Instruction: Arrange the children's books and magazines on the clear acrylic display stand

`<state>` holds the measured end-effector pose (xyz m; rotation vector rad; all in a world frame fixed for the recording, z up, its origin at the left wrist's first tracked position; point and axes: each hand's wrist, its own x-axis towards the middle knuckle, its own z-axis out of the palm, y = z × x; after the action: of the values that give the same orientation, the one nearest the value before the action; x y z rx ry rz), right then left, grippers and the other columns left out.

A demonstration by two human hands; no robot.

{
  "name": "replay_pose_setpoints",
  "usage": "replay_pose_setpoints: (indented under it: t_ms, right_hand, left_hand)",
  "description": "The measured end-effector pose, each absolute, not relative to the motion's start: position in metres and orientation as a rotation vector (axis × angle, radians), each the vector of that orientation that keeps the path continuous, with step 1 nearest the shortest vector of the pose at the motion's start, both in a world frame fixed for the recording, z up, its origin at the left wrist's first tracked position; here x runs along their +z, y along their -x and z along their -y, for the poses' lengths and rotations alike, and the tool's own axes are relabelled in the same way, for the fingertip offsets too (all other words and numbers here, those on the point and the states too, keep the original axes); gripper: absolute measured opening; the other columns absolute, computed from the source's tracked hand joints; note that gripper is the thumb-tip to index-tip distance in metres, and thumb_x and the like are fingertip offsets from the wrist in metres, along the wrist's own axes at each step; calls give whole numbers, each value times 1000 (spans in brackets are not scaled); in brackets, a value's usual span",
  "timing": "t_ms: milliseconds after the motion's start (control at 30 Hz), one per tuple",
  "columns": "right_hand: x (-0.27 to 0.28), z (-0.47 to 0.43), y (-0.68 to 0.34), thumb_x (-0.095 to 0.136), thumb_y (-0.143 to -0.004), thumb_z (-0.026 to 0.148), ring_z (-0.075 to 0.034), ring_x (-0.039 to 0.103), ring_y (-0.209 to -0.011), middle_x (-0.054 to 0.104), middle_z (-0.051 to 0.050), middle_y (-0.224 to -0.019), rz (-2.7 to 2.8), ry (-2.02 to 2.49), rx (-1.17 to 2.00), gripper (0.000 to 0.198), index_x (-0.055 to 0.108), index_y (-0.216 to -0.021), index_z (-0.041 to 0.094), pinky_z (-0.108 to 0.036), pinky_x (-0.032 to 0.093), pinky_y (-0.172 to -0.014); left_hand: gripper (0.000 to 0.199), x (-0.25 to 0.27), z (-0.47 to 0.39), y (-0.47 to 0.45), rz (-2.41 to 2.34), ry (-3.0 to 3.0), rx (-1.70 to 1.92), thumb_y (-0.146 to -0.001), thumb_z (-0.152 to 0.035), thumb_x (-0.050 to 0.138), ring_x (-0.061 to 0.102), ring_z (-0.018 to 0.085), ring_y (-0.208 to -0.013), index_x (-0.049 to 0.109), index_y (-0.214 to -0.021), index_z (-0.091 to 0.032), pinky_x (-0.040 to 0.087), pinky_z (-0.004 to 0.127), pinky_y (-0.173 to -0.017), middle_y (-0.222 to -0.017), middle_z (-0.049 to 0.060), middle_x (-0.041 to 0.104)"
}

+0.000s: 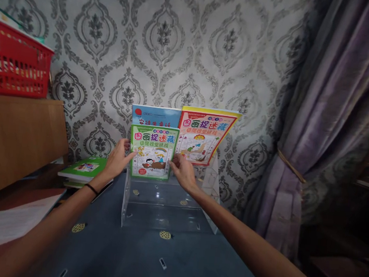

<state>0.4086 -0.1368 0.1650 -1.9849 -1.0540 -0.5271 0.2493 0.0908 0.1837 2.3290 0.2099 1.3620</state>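
A green-bordered picture book stands upright on a clear acrylic tiered stand. My left hand is at its left edge, thumb against the cover's side. On the opposite edge, my right hand pinches the book between thumb and fingers. Behind it rises a blue book, partly covered. To the right a red-bordered picture book leans in the stand, with a yellow edge showing behind it. Some fingers of my left hand are hidden behind the green book.
A red plastic basket sits on a wooden cabinet at left. Near it lie a green book on a stack and a sheet of paper. A dark blue patterned cloth covers the table. Purple curtains hang at right.
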Motion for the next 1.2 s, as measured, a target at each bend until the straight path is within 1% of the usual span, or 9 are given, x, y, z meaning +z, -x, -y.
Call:
replay_pose_setpoints:
  t_ms: [133,267,367,567,700,767,867,1067,1200]
  right_hand:
    - [160,135,-411,63,-88,24,-22,70,-81,75,-5,-86,1031,1982,-519,11,62,-98,21,-30,46,-71]
    - [159,134,-412,62,-86,24,-21,70,-76,75,-4,-83,1026,1973,-522,7,63,-93,21,-30,48,-69]
    - [160,134,-412,63,-86,22,-21,70,-75,74,-4,-81,1042,1961,-509,5,63,-91,21,-30,49,-69]
    - [161,136,-412,66,-83,20,-20,70,-73,74,-3,-79,1055,1963,-497,6,64,-89,21,-29,49,-69]
    - [162,137,-409,68,-82,20,-21,70,-74,74,-3,-80,1051,1975,-487,8,64,-88,21,-29,49,-69]
    - [162,138,-407,67,-82,21,-21,69,-74,75,-4,-80,1050,1985,-480,7,65,-88,21,-29,48,-67]
    - [162,138,-406,66,-83,23,-21,69,-74,75,-4,-81,1044,1999,-484,5,65,-88,22,-29,47,-66]
    - [162,135,-407,66,-83,22,-22,68,-75,75,-4,-81,1021,2023,-531,6,66,-90,21,-29,44,-67]
    - [162,134,-407,65,-85,21,-21,67,-74,75,-3,-80,1010,2031,-539,5,66,-90,20,-29,42,-66]
  left_hand:
    - [40,176,-96,-251,-160,-2307,1262,-84,-31,67,66,26,-100,48,-118,-20,53,41,-85,-111,10,67]
    - [45,173,-95,-250,-158,-2321,1257,-83,-30,69,67,26,-98,48,-121,-20,53,42,-87,-111,9,67]
    - [42,174,-92,-248,-154,-2339,1268,-84,-28,69,66,26,-99,48,-120,-20,53,41,-88,-111,9,65]
    - [29,178,-88,-246,-155,-2398,1344,-85,-25,66,62,25,-101,52,-110,-21,52,40,-89,-106,7,61]
    - [12,177,-89,-245,-199,-2509,1298,-90,-32,61,60,25,-97,56,-92,-21,52,40,-90,-102,7,56]
    - [15,176,-90,-245,-181,-2539,1268,-93,-34,57,59,26,-103,58,-87,-21,50,40,-95,-102,7,56]
    - [18,175,-92,-245,-140,-2553,1248,-95,-34,53,56,27,-112,62,-88,-20,46,41,-102,-105,8,58]
    - [18,178,-92,-246,-211,-2553,1248,-94,-33,54,57,26,-97,57,-81,-21,48,41,-93,-97,7,56]
    - [17,177,-89,-246,-228,-2550,1271,-94,-33,54,57,26,-94,53,-80,-22,48,39,-89,-96,7,55]
